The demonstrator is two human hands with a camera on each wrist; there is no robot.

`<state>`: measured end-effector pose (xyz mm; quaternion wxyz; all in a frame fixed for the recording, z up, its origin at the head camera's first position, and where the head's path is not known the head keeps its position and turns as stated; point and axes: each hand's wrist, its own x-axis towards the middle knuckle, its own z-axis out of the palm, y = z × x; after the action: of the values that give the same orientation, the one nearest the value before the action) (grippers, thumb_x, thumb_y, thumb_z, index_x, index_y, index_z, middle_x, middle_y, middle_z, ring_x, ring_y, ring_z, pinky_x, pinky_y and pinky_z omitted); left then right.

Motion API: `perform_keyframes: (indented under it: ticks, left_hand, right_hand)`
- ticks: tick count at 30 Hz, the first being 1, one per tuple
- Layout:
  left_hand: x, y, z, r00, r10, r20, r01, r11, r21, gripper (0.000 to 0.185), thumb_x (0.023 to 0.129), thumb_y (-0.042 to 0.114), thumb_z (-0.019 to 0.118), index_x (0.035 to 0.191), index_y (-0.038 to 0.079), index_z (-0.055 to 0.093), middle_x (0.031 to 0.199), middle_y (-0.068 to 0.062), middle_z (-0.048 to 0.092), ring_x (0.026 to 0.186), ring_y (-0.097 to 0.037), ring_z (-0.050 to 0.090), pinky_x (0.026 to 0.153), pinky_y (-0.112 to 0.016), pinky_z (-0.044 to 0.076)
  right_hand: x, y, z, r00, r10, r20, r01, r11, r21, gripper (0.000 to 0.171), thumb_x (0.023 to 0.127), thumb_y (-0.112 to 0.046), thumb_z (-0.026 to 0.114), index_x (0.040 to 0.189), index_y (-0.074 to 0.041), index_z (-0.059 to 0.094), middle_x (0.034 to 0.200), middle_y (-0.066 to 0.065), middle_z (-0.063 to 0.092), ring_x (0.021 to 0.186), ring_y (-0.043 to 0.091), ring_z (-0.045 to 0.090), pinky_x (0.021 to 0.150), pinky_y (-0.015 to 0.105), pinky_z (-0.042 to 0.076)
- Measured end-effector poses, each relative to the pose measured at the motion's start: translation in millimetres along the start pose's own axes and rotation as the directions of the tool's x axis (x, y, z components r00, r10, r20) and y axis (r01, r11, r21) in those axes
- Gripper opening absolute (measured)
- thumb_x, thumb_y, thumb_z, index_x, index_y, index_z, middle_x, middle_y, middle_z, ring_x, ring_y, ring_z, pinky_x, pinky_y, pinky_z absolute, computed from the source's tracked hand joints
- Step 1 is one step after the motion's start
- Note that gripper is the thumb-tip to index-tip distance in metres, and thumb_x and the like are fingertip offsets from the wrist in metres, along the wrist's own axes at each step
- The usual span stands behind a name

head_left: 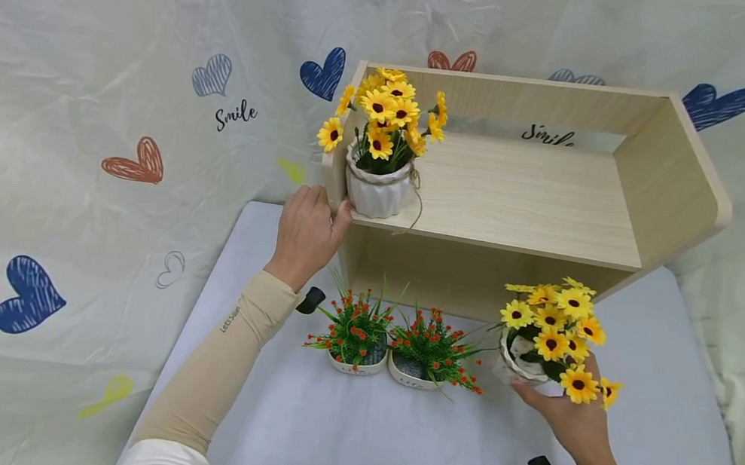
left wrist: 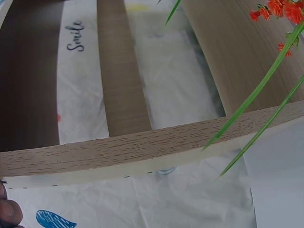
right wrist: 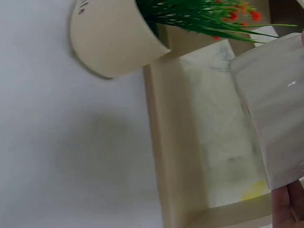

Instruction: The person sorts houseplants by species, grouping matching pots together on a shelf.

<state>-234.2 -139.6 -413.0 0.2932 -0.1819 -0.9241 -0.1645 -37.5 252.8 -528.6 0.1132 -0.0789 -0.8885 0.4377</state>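
A white ribbed pot of yellow daisies stands at the left end of the wooden shelf's upper board. My left hand grips the shelf's left side panel just beside that pot, thumb at the front edge. The left wrist view shows the shelf's edge and one fingertip. My right hand holds a second pot of yellow daisies from below, tilted, low over the table in front of the shelf's right part. In the right wrist view that pot fills the right side.
Two small white pots with red-orange flowers and green blades stand side by side on the white table, in front of the shelf's lower opening. One small pot shows in the right wrist view. A heart-print cloth hangs behind.
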Motion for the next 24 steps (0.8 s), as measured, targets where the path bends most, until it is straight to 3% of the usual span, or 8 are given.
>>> perform_keyframes:
  ticks: [7, 13, 17, 18, 19, 20, 23, 24]
  left_hand:
    - [0.3, -1.4, 1.4, 1.000, 0.001, -0.004, -0.001, 1.000, -0.004, 0.048, 0.104, 0.031, 0.042, 0.063, 0.005, 0.045, 0.068, -0.013, 0.046, 0.065, -0.035, 0.047, 0.062, -0.044, 0.038]
    - [-0.9, -1.7, 0.9, 1.000, -0.004, 0.002, 0.004, 1.000, -0.006, 0.048, 0.104, 0.030, 0.042, 0.063, 0.005, 0.045, 0.068, -0.013, 0.046, 0.066, -0.035, 0.047, 0.062, -0.044, 0.038]
    - [-0.7, -2.0, -0.3, 1.000, -0.008, 0.010, 0.007, 1.000, 0.004, 0.049, 0.104, 0.031, 0.042, 0.063, 0.005, 0.046, 0.069, -0.013, 0.047, 0.067, -0.035, 0.048, 0.063, -0.044, 0.038]
    - [-0.6, -2.1, -0.5, 1.000, -0.008, 0.009, 0.008, 1.000, 0.006, 0.048, 0.104, 0.031, 0.041, 0.064, 0.005, 0.046, 0.069, -0.013, 0.048, 0.067, -0.035, 0.048, 0.063, -0.044, 0.038]
    - [-0.4, -2.3, -0.6, 1.000, -0.007, 0.007, 0.007, 1.000, 0.009, 0.048, 0.104, 0.032, 0.041, 0.064, 0.005, 0.047, 0.069, -0.012, 0.048, 0.067, -0.035, 0.048, 0.063, -0.044, 0.038]
    - [-0.2, -2.5, -0.8, 1.000, -0.006, 0.004, 0.006, 1.000, 0.012, 0.049, 0.104, 0.032, 0.041, 0.064, 0.005, 0.047, 0.069, -0.012, 0.048, 0.067, -0.035, 0.048, 0.063, -0.044, 0.038]
    - [0.5, -2.7, -1.0, 1.000, 0.001, -0.006, -0.001, 1.000, 0.015, 0.048, 0.104, 0.031, 0.042, 0.064, 0.005, 0.047, 0.068, -0.012, 0.048, 0.067, -0.035, 0.049, 0.063, -0.044, 0.038]
    - [0.7, -2.7, -0.9, 1.000, 0.003, -0.009, -0.003, 1.000, 0.015, 0.048, 0.104, 0.031, 0.042, 0.064, 0.005, 0.047, 0.068, -0.012, 0.048, 0.066, -0.035, 0.048, 0.063, -0.044, 0.038]
  right_hand:
    - [8, -18, -20, 0.996, -0.086, -0.016, 0.087, 0.996, 0.010, 0.119, 0.061, -0.004, 0.098, 0.159, -0.027, 0.035, 0.144, -0.028, 0.045, 0.123, -0.020, 0.042, 0.092, -0.005, 0.033]
    - [11, -35, -41, 0.998, -0.057, -0.036, 0.059, 0.997, 0.050, 0.115, 0.062, 0.002, 0.095, 0.157, -0.025, 0.036, 0.139, -0.031, 0.045, 0.117, -0.015, 0.046, 0.090, -0.004, 0.036]
    - [14, -48, -53, 0.995, -0.060, -0.078, 0.063, 0.998, 0.026, 0.110, 0.061, 0.003, 0.095, 0.154, -0.023, 0.041, 0.131, -0.034, 0.046, 0.097, -0.012, 0.045, 0.089, -0.003, 0.035]
    - [15, -51, -56, 0.994, -0.067, -0.090, 0.069, 0.997, 0.020, 0.110, 0.061, 0.004, 0.094, 0.153, -0.024, 0.041, 0.127, -0.034, 0.047, 0.086, -0.013, 0.044, 0.085, -0.002, 0.035]
    - [16, -54, -58, 0.993, -0.076, -0.093, 0.080, 0.996, 0.033, 0.111, 0.061, 0.006, 0.094, 0.154, -0.023, 0.041, 0.129, -0.033, 0.048, 0.089, -0.013, 0.045, 0.088, -0.003, 0.035]
    - [17, -57, -61, 0.991, -0.083, -0.100, 0.085, 0.996, 0.020, 0.110, 0.061, 0.005, 0.093, 0.154, -0.024, 0.041, 0.124, -0.033, 0.049, 0.080, -0.013, 0.042, 0.088, -0.003, 0.034]
    - [20, -64, -68, 0.994, -0.077, -0.083, 0.081, 0.995, 0.049, 0.112, 0.067, 0.007, 0.089, 0.159, -0.024, 0.033, 0.136, -0.031, 0.048, 0.097, -0.016, 0.045, 0.096, -0.004, 0.032]
    - [20, -67, -71, 0.997, -0.045, -0.064, 0.046, 0.999, 0.009, 0.108, 0.073, -0.001, 0.088, 0.161, -0.023, 0.030, 0.127, -0.034, 0.049, 0.091, -0.017, 0.042, 0.090, -0.003, 0.034]
